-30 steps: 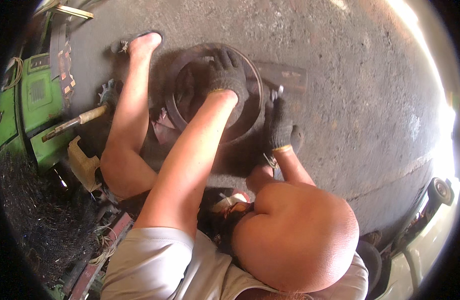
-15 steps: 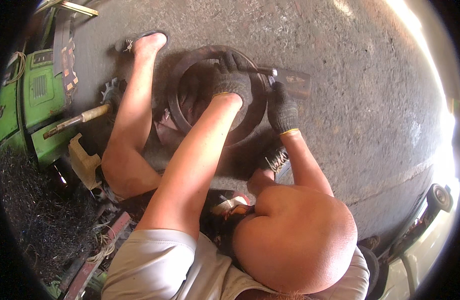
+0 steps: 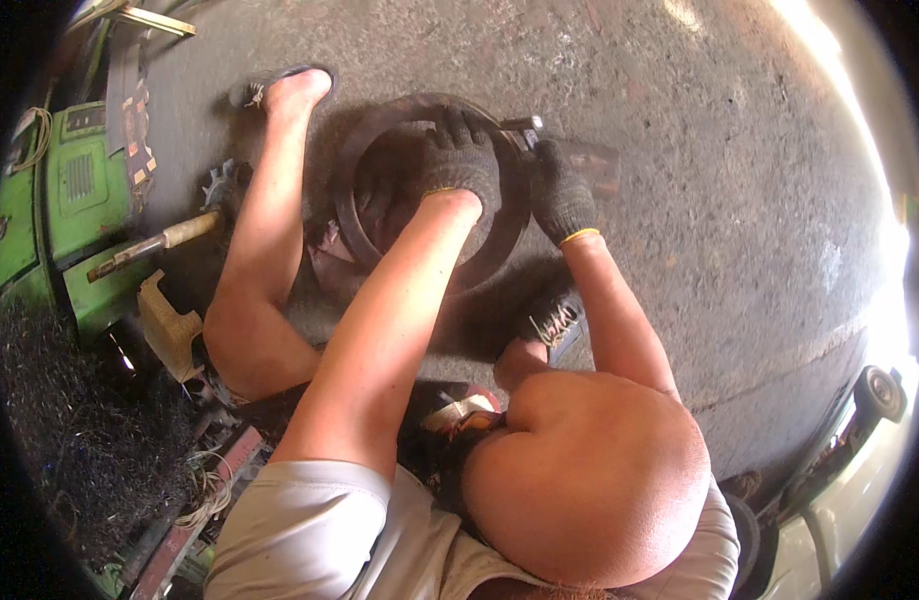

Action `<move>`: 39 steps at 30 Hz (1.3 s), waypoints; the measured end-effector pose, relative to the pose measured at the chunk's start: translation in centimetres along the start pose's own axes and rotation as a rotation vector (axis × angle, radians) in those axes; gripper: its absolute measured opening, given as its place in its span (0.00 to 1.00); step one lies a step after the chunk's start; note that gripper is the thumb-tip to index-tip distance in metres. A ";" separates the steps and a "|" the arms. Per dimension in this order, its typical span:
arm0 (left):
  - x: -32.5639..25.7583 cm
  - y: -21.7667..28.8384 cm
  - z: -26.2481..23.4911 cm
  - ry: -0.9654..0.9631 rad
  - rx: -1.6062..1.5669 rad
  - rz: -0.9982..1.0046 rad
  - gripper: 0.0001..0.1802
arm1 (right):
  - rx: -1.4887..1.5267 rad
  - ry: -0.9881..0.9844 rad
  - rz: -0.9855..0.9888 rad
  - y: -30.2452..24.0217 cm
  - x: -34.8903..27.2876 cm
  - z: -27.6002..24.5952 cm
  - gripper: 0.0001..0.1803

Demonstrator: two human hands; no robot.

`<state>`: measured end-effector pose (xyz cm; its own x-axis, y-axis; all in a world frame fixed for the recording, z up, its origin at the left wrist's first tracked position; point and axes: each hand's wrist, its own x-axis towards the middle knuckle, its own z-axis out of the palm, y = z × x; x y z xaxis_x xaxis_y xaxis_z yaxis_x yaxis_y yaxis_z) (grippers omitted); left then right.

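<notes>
The gloved right hand [image 3: 559, 195] grips a hammer [image 3: 522, 124] at the edge of a ring [image 3: 345, 190] on the floor [image 3: 719, 200], while the gloved left hand [image 3: 459, 160] reaches over the ring's opening, hold unclear, fingers [image 3: 462, 127] so near the hammer that a glancing blow could crush them.

Your dark knit-gloved left grip [image 3: 461, 158] touches the wide, dark, circular metal ring [image 3: 345, 190] between your feet [image 3: 301, 86]; your dark knit-gloved right grip [image 3: 559, 195] holds a silver-headed, hammer-like metal tool [image 3: 522, 123] near its rim.
</notes>
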<state>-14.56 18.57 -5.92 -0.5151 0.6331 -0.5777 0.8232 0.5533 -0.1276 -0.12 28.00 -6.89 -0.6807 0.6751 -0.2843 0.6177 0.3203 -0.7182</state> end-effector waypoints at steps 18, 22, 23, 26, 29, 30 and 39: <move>-0.5 0.1 -0.2 -0.019 0.086 0.008 0.48 | -0.073 -0.070 -0.069 0.2 3.2 -0.7 0.25; -0.2 -0.2 -0.2 -0.051 -0.002 0.060 0.49 | 0.023 0.028 -0.003 -0.6 2.8 -1.5 0.22; 0.0 -0.1 -0.2 -0.016 -0.024 0.033 0.49 | -0.022 -0.002 -0.012 -0.6 2.5 -1.5 0.21; 0.4 0.0 0.0 -0.017 0.010 -0.021 0.50 | -0.076 -0.001 -0.096 -0.6 1.7 -1.0 0.19; 0.5 -0.1 0.5 -0.015 0.052 -0.003 0.51 | -0.045 0.023 0.043 -0.5 0.4 -0.6 0.21; 0.6 -0.1 0.5 0.009 0.015 0.015 0.52 | -0.022 0.037 0.022 -0.6 0.2 -0.6 0.21; 0.1 0.0 -1.1 -0.008 -0.019 -0.007 0.51 | -0.052 0.025 0.025 -1.5 0.1 0.0 0.23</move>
<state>-14.88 19.24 -5.14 -0.5192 0.6247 -0.5833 0.8146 0.5682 -0.1165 -1.12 27.60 -5.84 -0.6555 0.6993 -0.2852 0.6543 0.3373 -0.6768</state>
